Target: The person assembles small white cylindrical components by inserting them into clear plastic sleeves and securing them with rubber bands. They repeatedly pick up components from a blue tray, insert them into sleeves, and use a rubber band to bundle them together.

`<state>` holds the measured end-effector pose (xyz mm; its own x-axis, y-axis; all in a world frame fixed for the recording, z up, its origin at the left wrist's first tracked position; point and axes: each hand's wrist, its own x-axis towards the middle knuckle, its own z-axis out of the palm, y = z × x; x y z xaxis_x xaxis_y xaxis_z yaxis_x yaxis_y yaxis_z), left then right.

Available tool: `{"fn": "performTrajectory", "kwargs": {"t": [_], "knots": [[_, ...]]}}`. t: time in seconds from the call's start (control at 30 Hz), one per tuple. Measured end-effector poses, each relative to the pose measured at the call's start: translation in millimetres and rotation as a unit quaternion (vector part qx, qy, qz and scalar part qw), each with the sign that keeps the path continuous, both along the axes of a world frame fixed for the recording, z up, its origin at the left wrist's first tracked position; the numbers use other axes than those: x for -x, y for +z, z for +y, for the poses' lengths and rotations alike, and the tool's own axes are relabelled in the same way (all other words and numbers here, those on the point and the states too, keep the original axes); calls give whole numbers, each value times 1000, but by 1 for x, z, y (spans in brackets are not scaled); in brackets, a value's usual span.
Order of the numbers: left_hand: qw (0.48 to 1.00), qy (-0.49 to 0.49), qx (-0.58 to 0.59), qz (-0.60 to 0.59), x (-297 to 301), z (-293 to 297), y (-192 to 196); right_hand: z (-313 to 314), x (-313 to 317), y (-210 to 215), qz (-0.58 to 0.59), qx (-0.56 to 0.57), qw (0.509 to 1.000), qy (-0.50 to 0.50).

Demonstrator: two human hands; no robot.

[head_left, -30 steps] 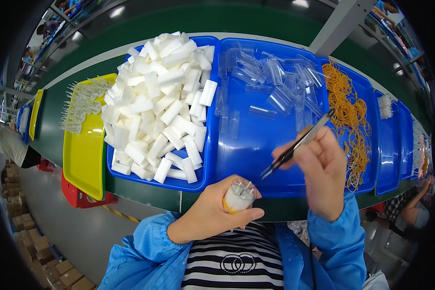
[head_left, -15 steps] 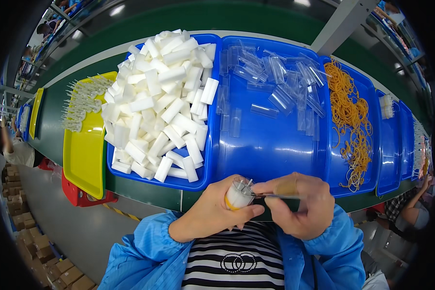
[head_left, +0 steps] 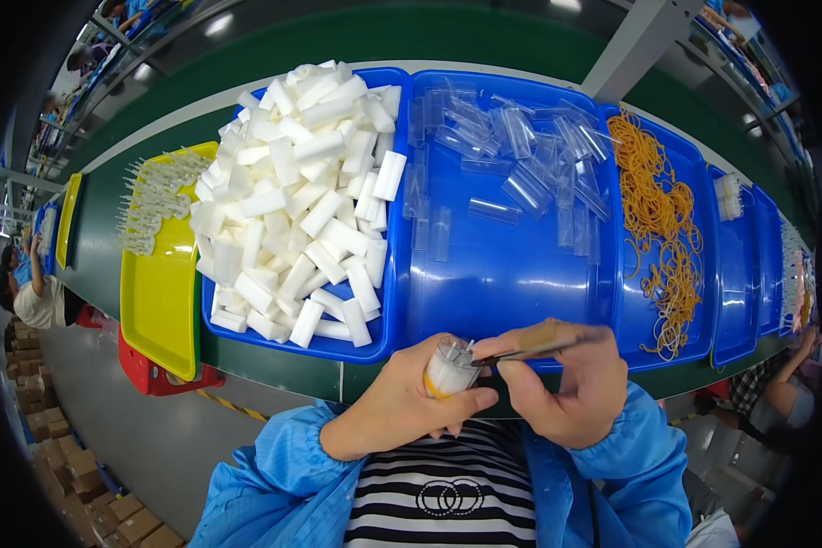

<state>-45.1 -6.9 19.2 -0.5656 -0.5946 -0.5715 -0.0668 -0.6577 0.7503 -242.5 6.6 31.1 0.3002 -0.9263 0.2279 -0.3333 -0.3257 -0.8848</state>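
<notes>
My left hand (head_left: 384,399) is closed round a small clear cylinder (head_left: 449,373) with white material inside, a yellow band low on it and thin pale prongs at its upper end. Between the thumb and fingers of my right hand (head_left: 571,391) is a slim dark pair of tweezers (head_left: 543,348), its back end blurred by motion. The tip meets the cylinder's upper rim; exactly what it touches is too small to tell. Both hands are over the table's near edge, in front of the blue tray (head_left: 511,292) of clear plastic pieces (head_left: 525,187).
A blue tray heaped with white foam blocks (head_left: 315,196) stands left, beside a yellow tray (head_left: 158,306) of white pronged parts (head_left: 155,196). To the right, a tray holds orange rubber bands (head_left: 662,215). More trays continue rightward. A grey post (head_left: 635,50) rises behind; other people work at both sides.
My right hand has tilted the tweezers, their back end swinging up and to the right. The left hand keeps the cylinder nearly where it was. At far left, another person has raised their arms.
</notes>
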Motion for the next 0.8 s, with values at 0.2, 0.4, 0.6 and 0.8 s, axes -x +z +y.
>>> {"fn": "performTrajectory", "kwargs": {"t": [0.2, 0.4, 0.6, 0.8], "knots": [[1000, 5, -2, 2, 0, 2, -1, -2, -8, -3, -261, -184, 941, -110], [1000, -1, -1, -1, 2, 2, -1, -4, -7, -3, -244, -199, 944, -93], [996, 17, -15, 89, -6, 1, -7, -22, 3, -5, 16, 102, 976, -190], [958, 93, -96, 253, -9, 1, -13, -18, 30, -24, 384, 107, 909, -122]]}}
